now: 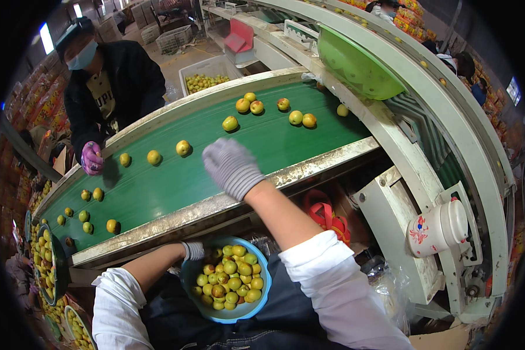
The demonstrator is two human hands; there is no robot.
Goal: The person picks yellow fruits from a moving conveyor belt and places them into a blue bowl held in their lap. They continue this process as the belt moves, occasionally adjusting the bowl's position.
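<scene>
My right hand [234,168], in a grey striped knit glove, is over the green conveyor belt [170,188]. Its fingers are curled and slightly blurred, so whether anything is inside them is hidden. Loose yellow-green jujubes with brown patches lie on the belt; the closest jujube [183,148] is left of that hand. My left hand [194,251], gloved too, is at the upper left rim of a blue plastic bowl [264,302]. Only its cuff shows clearly and the fingers are hidden. The bowl sits on my lap, heaped with jujubes [234,280].
Across the belt stands a masked co-worker [109,87] with a purple-gloved hand [92,158] at its edge. A green basin [354,65] rests against the machine frame at upper right. A white lidded cup [437,229] is at right. Fruit-filled tubs [48,262] stand at left.
</scene>
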